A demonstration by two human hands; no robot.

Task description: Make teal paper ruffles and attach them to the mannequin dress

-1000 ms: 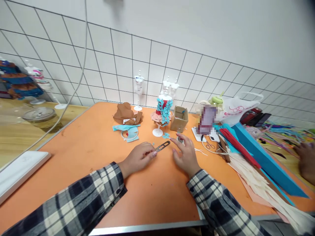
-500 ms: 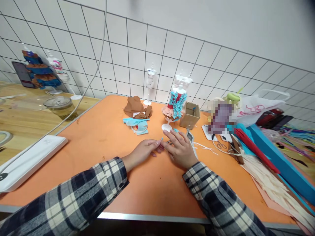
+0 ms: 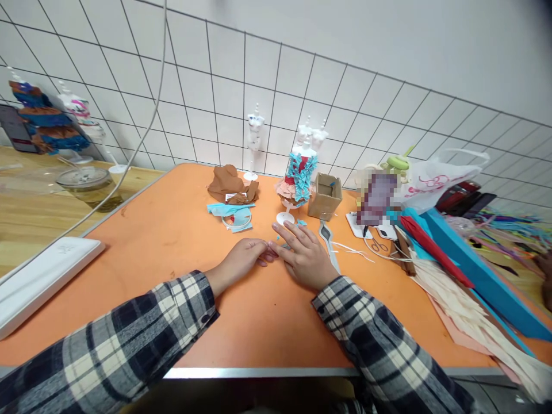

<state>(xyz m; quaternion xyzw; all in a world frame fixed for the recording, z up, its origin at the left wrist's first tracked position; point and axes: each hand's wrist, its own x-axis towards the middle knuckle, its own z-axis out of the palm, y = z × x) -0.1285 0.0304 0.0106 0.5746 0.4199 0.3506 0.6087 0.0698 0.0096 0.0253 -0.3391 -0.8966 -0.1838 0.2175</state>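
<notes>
While my left hand [image 3: 241, 260], loosely curled so I cannot tell if it pinches anything, meets my flat, empty right hand [image 3: 304, 257] on the table [image 3: 164, 230], the mannequin [image 3: 301, 178] by the far edge looks only part-frilled, and the grey tool [image 3: 326, 238] beside my right hand runs far-to-near, tapering toward the near edge.

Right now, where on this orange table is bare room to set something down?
The widest bare patch lies between the white slab and the left hand. Another runs between the sleeves at the near edge. Crowded: past the right hand and rightward, among paper strips.
</notes>
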